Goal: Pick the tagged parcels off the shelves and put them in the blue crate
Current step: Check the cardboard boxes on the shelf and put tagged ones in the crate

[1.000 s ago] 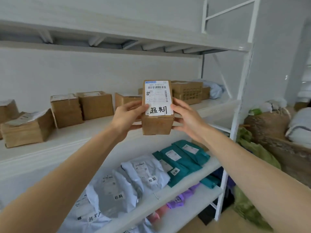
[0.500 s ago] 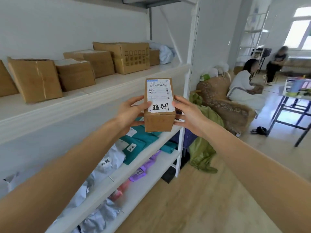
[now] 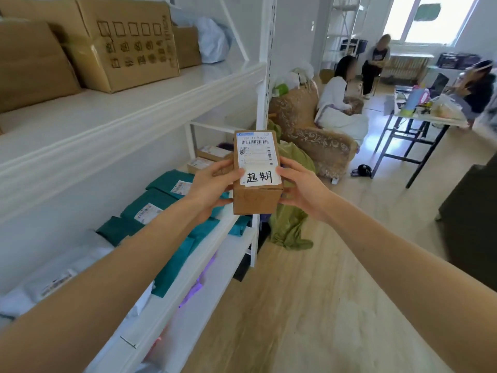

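Observation:
A small brown cardboard parcel with a white barcode label and a handwritten tag is held upright in front of me, clear of the shelves. My left hand grips its left side and my right hand grips its right side. The white shelf unit runs along my left. Its upper shelf carries plain cardboard boxes; the shelf below holds teal mailer bags and grey ones. No blue crate is in view.
A white shelf post stands just behind the parcel. Beyond it are an ornate brown sofa, a green cloth heap, seated people, and a cluttered table on black legs. Wooden floor stretches to my right.
My view has swung right, away from the shelf face toward the room. The parcel has stayed in both hands and now sits past the shelf's end post.

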The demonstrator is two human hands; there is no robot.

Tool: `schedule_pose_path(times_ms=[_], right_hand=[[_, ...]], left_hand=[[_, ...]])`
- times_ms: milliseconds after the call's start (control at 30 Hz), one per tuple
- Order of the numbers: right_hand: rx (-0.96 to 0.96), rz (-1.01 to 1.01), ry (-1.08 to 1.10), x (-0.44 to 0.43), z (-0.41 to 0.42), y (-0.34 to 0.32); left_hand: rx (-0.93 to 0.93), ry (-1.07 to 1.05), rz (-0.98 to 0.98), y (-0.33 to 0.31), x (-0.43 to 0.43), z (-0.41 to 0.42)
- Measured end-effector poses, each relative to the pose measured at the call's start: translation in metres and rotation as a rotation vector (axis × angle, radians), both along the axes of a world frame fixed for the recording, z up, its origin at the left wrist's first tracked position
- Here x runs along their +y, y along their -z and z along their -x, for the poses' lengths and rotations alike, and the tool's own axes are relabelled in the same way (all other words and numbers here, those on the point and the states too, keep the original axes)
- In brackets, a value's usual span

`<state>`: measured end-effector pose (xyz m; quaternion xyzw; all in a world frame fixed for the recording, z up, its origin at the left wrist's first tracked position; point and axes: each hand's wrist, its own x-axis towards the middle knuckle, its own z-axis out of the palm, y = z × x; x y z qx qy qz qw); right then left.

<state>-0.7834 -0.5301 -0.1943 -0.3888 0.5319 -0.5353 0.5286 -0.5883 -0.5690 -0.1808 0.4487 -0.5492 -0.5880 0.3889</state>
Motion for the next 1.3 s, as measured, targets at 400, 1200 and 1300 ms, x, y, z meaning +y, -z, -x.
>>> schedule_pose_path(times_ms=[400,1200,1300], right_hand=[[-0.010,-0.104,0.066,-0.095,0.084,0.057],[-0.064,-0.330,-0.226,-0.347,0.394,0.121],[-0.051,-0.365,-0.276,-0.390,0.406,0.130]], left_hand=[[-0.028,0.083,-0.136,0.058,-0.118,0.090],[0.008,-0.254,-0.347,0.133,-0.317,0.393],[0.009,-0.297,-0.353,0.145,-0.351,0.406]])
